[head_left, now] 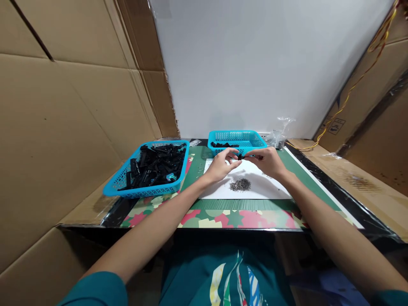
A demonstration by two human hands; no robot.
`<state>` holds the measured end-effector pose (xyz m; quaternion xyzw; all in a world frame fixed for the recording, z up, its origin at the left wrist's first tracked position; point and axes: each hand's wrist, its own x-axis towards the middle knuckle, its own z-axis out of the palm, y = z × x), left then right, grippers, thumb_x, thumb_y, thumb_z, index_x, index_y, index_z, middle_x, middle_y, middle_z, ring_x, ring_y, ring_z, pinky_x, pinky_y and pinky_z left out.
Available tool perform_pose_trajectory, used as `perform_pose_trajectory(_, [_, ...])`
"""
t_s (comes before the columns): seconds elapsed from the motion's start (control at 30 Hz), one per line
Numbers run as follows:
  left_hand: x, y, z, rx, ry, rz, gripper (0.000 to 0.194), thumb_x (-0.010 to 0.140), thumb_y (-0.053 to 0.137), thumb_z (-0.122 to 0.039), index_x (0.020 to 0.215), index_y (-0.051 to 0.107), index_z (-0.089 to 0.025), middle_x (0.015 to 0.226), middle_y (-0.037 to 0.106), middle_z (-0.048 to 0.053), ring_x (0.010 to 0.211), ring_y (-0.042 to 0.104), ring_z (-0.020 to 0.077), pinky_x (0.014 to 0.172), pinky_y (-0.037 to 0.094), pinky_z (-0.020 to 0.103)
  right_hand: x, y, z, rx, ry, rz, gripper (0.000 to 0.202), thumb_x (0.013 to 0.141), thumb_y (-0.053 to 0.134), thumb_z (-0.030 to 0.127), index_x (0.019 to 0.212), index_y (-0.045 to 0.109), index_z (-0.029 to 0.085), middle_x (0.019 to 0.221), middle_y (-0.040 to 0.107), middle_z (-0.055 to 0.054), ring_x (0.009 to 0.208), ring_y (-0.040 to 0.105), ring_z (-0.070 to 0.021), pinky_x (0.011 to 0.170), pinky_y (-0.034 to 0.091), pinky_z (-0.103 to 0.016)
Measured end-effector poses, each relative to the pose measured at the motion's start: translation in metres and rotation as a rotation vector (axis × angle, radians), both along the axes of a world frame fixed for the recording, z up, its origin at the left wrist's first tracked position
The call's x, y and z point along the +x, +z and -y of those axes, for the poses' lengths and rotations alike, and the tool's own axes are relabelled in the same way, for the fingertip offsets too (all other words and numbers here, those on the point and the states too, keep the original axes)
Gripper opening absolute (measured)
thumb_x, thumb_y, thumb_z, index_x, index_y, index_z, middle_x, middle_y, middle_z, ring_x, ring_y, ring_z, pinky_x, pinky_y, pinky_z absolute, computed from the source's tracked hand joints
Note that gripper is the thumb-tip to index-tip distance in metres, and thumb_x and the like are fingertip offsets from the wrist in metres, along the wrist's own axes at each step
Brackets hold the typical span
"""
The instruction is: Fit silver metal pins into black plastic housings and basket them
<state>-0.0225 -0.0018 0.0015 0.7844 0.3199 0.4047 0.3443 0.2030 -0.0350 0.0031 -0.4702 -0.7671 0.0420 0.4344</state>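
Observation:
A small black part (240, 157) is pinched between the fingertips of my left hand (223, 163), above a white sheet of paper (216, 192). My right hand (266, 161) meets it from the right, thumb and fingertips pressed together close to the part. Whatever the right fingers grip is too small to make out. Below both hands, a pile of tiny thin metal pieces (240, 184) lies on the paper. Just behind the hands stands a blue basket (248, 135) with some black pieces (225, 145) in its left part.
A larger blue basket (149, 192), heaped with black plastic parts (156, 165), stands at the left. Clear plastic bags (278, 137) sit at the back right. Cardboard walls (63, 127) close in both sides, and a yellow cable (353, 85) hangs down at the right.

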Motion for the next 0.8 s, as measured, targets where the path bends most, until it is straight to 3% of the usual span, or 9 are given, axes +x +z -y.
perform_pose_trajectory(0.17, [0.0, 0.0, 0.009, 0.176, 0.056, -0.115, 0.024, 0.096, 0.074, -0.041, 0.106, 0.072, -0.019, 0.097, 0.076, 0.006, 0.088, 0.07, 0.0207, 0.082, 0.054, 0.035, -0.002, 0.0, 0.002, -0.062, 0.04, 0.019, 0.022, 0.093, 0.071, 0.034, 0.091, 0.089, 0.021, 0.063, 0.068, -0.002, 0.058, 0.05, -0.0141, 0.06, 0.038, -0.03])
perform_pose_trajectory(0.33, [0.0, -0.002, 0.011, 0.183, 0.089, -0.151, 0.018, 0.095, 0.077, -0.036, 0.099, 0.077, -0.019, 0.094, 0.079, 0.008, 0.087, 0.072, 0.0223, 0.081, 0.054, 0.034, 0.002, 0.003, 0.0, -0.065, 0.087, 0.09, 0.026, 0.098, 0.066, 0.034, 0.089, 0.085, 0.019, 0.062, 0.059, 0.0, 0.06, 0.046, -0.0139, 0.06, 0.036, -0.03])
perform_pose_trajectory(0.47, [-0.001, -0.008, 0.009, 0.165, 0.079, -0.199, 0.015, 0.091, 0.079, -0.032, 0.097, 0.081, -0.019, 0.094, 0.082, 0.009, 0.085, 0.074, 0.0232, 0.08, 0.053, 0.034, 0.005, 0.004, -0.002, -0.009, 0.132, 0.14, 0.037, 0.107, 0.049, 0.031, 0.103, 0.084, 0.02, 0.087, 0.067, -0.008, 0.074, 0.059, -0.0184, 0.071, 0.046, -0.032])
perform_pose_trajectory(0.6, [-0.001, -0.013, 0.011, 0.196, 0.053, -0.292, 0.015, 0.091, 0.076, -0.032, 0.09, 0.083, -0.019, 0.091, 0.082, 0.008, 0.084, 0.074, 0.0232, 0.077, 0.052, 0.033, 0.003, 0.003, -0.002, -0.017, 0.024, 0.175, 0.033, 0.105, 0.054, 0.032, 0.095, 0.084, 0.02, 0.101, 0.074, -0.013, 0.085, 0.066, -0.0228, 0.078, 0.049, -0.036])
perform_pose_trajectory(0.7, [-0.001, -0.014, 0.014, 0.224, 0.049, -0.339, 0.013, 0.09, 0.074, -0.028, 0.087, 0.083, -0.02, 0.089, 0.081, 0.008, 0.083, 0.073, 0.0234, 0.075, 0.05, 0.032, -0.002, 0.003, -0.002, -0.068, -0.073, 0.047, 0.028, 0.101, 0.06, 0.031, 0.086, 0.08, 0.019, 0.087, 0.078, -0.011, 0.076, 0.069, -0.022, 0.075, 0.051, -0.036])
perform_pose_trajectory(0.8, [0.0, -0.015, 0.014, 0.243, 0.054, -0.376, 0.013, 0.089, 0.072, -0.026, 0.088, 0.084, -0.019, 0.088, 0.081, 0.009, 0.081, 0.072, 0.023, 0.073, 0.048, 0.032, -0.01, 0.002, -0.003, -0.165, -0.007, -0.205, 0.033, 0.1, 0.062, 0.041, 0.078, 0.072, 0.019, 0.074, 0.077, -0.009, 0.067, 0.072, -0.0204, 0.07, 0.056, -0.035])
